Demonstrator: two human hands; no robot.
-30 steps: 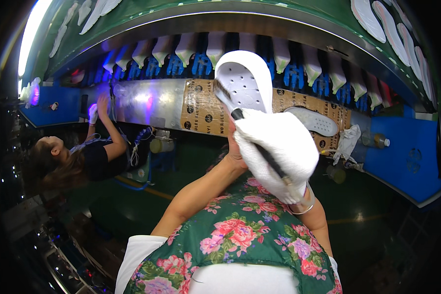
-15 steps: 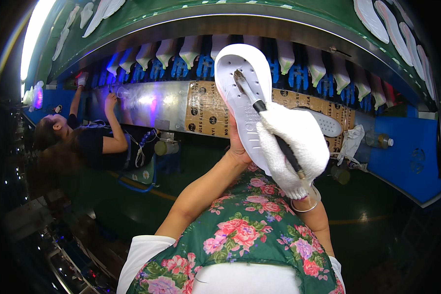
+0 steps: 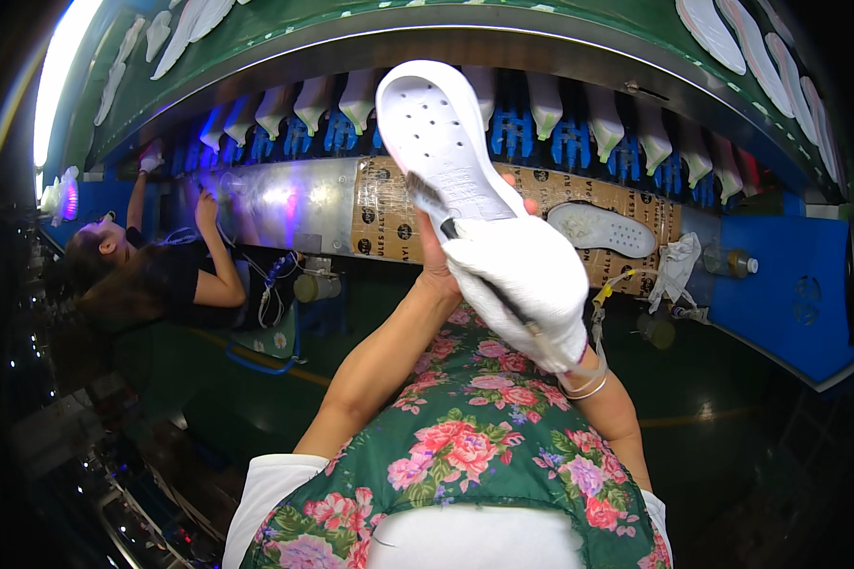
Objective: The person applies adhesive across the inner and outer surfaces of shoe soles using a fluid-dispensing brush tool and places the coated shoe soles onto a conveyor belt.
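Observation:
My bare left hand (image 3: 435, 254) grips a white shoe sole (image 3: 443, 123) from below, its fingertips showing past the right edge. Rows of small holes dot the sole's wide far end, which tilts to the left. My right hand (image 3: 522, 280), in a white knit glove, is closed around a dark-handled brush (image 3: 429, 195). The bristles are at the sole's left edge, near its middle; whether they touch it I cannot tell. Part of the near end of the sole is hidden behind the glove. A thin clear tube (image 3: 596, 334) runs by my right wrist.
Another sole (image 3: 603, 230) lies on the cardboard-covered bench (image 3: 389, 223). Beyond hang several shoe uppers (image 3: 605, 123) beside blue clamps (image 3: 569, 144). A rag (image 3: 676, 270) and a bottle (image 3: 731, 263) sit at right. A co-worker (image 3: 176, 270) works at left under bluish-purple light.
The sole has shifted up and to the left in my left hand. My right hand has brought the brush from the holed end down to the left edge. The other sole shows more.

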